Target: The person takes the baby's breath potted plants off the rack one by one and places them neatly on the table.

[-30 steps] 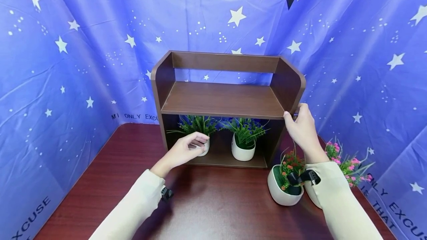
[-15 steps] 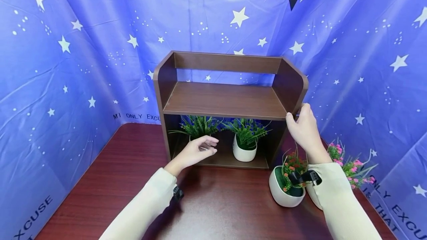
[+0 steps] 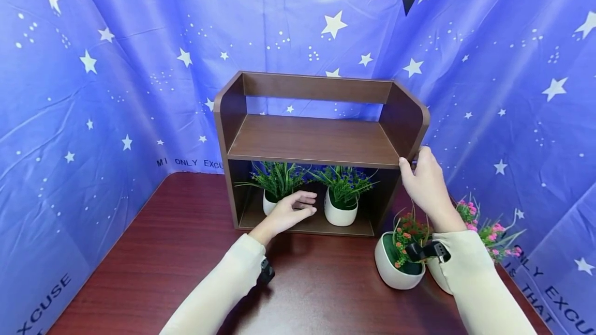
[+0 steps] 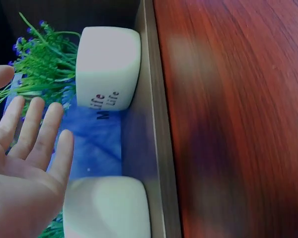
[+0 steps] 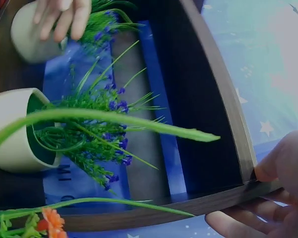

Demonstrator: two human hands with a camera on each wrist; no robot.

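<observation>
A brown two-tier wooden shelf stands on the table. My right hand grips its right side panel, thumb at the front edge and fingers along the outer face, as the right wrist view also shows. In front of the lower tier, my left hand hovers with loosely straight fingers and nothing in them. Two white pots with blue-flowered plants sit on that tier. The left pot is partly hidden behind my left hand; the right pot stands apart from its fingertips. In the left wrist view, the right pot carries printed lettering.
To the shelf's right, a white pot with orange flowers stands on the dark red table. Behind my right forearm is a pink-flowered plant, its pot mostly hidden. A blue star-patterned cloth surrounds the table.
My left hand has moved rightward from the left pot toward the gap between both pots, uncovering part of the left pot. My right hand has stayed on the side panel.
</observation>
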